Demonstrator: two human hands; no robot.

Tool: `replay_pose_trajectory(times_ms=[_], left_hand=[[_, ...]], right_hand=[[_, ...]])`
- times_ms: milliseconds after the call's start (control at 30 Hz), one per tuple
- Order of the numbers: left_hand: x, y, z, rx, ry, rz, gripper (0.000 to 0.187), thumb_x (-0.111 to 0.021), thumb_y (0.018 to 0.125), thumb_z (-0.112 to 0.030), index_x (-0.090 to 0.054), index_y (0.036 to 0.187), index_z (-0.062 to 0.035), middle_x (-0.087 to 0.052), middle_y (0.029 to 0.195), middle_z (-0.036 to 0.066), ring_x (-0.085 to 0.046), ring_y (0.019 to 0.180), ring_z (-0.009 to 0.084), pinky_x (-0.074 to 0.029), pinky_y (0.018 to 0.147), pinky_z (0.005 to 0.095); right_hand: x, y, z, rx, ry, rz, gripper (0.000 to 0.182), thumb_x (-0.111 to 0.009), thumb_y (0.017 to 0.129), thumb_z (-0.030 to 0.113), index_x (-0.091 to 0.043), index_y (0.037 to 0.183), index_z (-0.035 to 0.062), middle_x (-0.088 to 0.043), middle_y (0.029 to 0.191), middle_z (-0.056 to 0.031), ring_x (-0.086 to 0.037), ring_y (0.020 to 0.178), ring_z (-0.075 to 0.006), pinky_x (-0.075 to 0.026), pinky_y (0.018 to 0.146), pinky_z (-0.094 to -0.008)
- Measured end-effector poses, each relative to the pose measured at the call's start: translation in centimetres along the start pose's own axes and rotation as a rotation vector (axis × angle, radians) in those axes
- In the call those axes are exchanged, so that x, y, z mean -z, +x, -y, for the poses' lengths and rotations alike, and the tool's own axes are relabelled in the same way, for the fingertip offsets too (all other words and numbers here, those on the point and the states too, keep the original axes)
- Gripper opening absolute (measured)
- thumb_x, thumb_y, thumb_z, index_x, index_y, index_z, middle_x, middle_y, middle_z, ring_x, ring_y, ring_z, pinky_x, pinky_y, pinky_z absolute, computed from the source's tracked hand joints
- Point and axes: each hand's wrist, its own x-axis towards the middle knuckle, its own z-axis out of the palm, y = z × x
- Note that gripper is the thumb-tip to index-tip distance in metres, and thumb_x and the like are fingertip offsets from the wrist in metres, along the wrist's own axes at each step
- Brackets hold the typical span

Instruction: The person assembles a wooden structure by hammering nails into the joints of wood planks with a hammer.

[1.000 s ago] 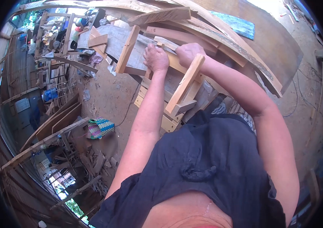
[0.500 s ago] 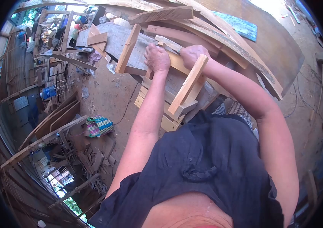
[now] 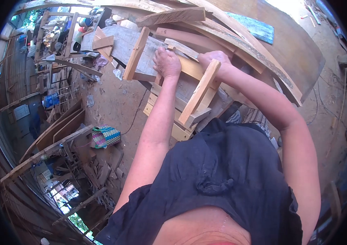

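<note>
A wooden frame with two light posts lies across the work surface in front of me. The left post [image 3: 136, 53] stands beyond my left hand, and the right post [image 3: 200, 92] crosses in front of my right wrist. My left hand [image 3: 167, 62] is closed over a wooden part of the frame, between the posts. My right hand [image 3: 214, 60] is a closed fist at the near end of a pale narrow strip [image 3: 181, 48]; what its fingers hold is hidden. A yellowish board [image 3: 191, 67] shows between the two hands.
Long rough planks [image 3: 238, 38] and a blue-painted board [image 3: 253, 27] lie past my hands. Small wood offcuts [image 3: 103, 41] rest on the grey surface at left. A woven basket [image 3: 106, 136] stands on the floor near scrap wood [image 3: 104, 173].
My right hand has shifted slightly to the right, away from my left hand. The left hand keeps its place on the frame; the whole view has moved a little.
</note>
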Motion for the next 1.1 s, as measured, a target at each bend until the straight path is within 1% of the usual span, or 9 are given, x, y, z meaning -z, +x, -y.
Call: replay_pose_trajectory(times_ms=[67, 200, 367, 467, 600, 833, 933, 967, 1100], left_hand=[[0.2, 0.1, 0.2, -0.01, 0.004, 0.005, 0.022, -0.045, 0.081, -0.02, -0.049, 0.099, -0.0086, -0.053, 0.105, 0.011, -0.048, 0.104, 0.0328, -0.037, 0.083, 0.0526], [0.0, 0.1, -0.4, -0.004, -0.019, -0.02, 0.021, -0.045, 0.081, -0.021, -0.049, 0.099, -0.009, -0.053, 0.105, 0.011, -0.048, 0.104, 0.0331, -0.037, 0.083, 0.0531], [-0.3, 0.1, 0.1, 0.011, -0.026, -0.018, 0.021, -0.046, 0.082, -0.021, -0.049, 0.099, -0.0091, -0.053, 0.106, 0.012, -0.048, 0.104, 0.0334, -0.036, 0.084, 0.0528], [-0.2, 0.0, 0.1, 0.011, -0.003, 0.009, 0.021, -0.045, 0.081, -0.02, -0.049, 0.099, -0.0092, -0.053, 0.105, 0.012, -0.048, 0.104, 0.0332, -0.036, 0.084, 0.0525], [-0.1, 0.2, 0.1, -0.014, -0.019, -0.02, 0.021, -0.045, 0.081, -0.02, -0.049, 0.098, -0.0089, -0.053, 0.104, 0.012, -0.048, 0.104, 0.0329, -0.036, 0.083, 0.052], [-0.1, 0.0, 0.0, 0.002, 0.007, -0.041, 0.021, -0.046, 0.081, -0.02, -0.05, 0.099, -0.0088, -0.052, 0.105, 0.011, -0.049, 0.103, 0.033, -0.036, 0.082, 0.0518], [0.4, -0.1, -0.2, 0.004, -0.009, 0.008, 0.022, -0.046, 0.081, -0.02, -0.05, 0.099, -0.0087, -0.052, 0.105, 0.012, -0.048, 0.103, 0.0329, -0.036, 0.082, 0.0518], [0.1, -0.2, -0.1, 0.001, -0.007, 0.011, 0.022, -0.046, 0.081, -0.02, -0.05, 0.099, -0.0087, -0.052, 0.105, 0.012, -0.048, 0.103, 0.0329, -0.036, 0.082, 0.0518], [0.1, 0.4, 0.0, -0.021, -0.016, -0.015, 0.022, -0.046, 0.08, -0.019, -0.049, 0.1, -0.0085, -0.052, 0.105, 0.012, -0.048, 0.103, 0.0327, -0.036, 0.083, 0.0514]], right_hand=[[-0.7, 0.9, 0.1, -0.03, 0.081, -0.029, 0.022, -0.054, 0.075, 0.025, -0.064, 0.083, 0.0066, -0.065, 0.083, -0.0137, -0.063, 0.082, -0.0299, -0.05, 0.071, -0.0387], [-1.6, -0.6, -1.2, 0.034, 0.019, -0.056, 0.017, -0.052, 0.075, 0.016, -0.063, 0.083, 0.0058, -0.065, 0.081, -0.0152, -0.063, 0.079, -0.031, -0.051, 0.069, -0.0401], [-1.2, -4.8, -2.6, -0.063, -0.044, -0.032, 0.017, -0.048, 0.072, 0.008, -0.062, 0.081, 0.0052, -0.064, 0.077, -0.0173, -0.063, 0.077, -0.0335, -0.05, 0.066, -0.0426], [-2.3, -1.3, -1.8, 0.053, 0.063, -0.163, 0.014, -0.05, 0.072, 0.01, -0.062, 0.077, 0.0032, -0.063, 0.077, -0.0177, -0.063, 0.077, -0.0342, -0.049, 0.065, -0.0429], [-2.1, 3.8, 0.6, 0.038, 0.067, -0.102, 0.016, -0.053, 0.071, 0.014, -0.062, 0.076, 0.0009, -0.064, 0.077, -0.017, -0.063, 0.078, -0.0335, -0.051, 0.066, -0.0408], [-2.2, -1.7, -1.8, -0.038, 0.029, -0.038, 0.02, -0.053, 0.073, 0.017, -0.064, 0.086, 0.0056, -0.065, 0.082, -0.0157, -0.063, 0.078, -0.0322, -0.051, 0.067, -0.0406], [-2.0, -0.7, -1.5, 0.009, 0.033, -0.061, 0.021, -0.052, 0.074, 0.015, -0.063, 0.09, 0.0067, -0.065, 0.083, -0.0158, -0.063, 0.079, -0.0319, -0.051, 0.067, -0.0407], [-0.4, 0.1, -0.3, 0.02, 0.007, -0.009, 0.019, -0.051, 0.074, 0.014, -0.064, 0.086, 0.0057, -0.065, 0.081, -0.0164, -0.064, 0.078, -0.0317, -0.051, 0.067, -0.0404], [-2.0, 5.4, 1.2, 0.001, 0.025, -0.068, 0.017, -0.052, 0.075, 0.014, -0.064, 0.082, 0.0049, -0.065, 0.08, -0.0167, -0.064, 0.078, -0.0313, -0.051, 0.067, -0.0404]])
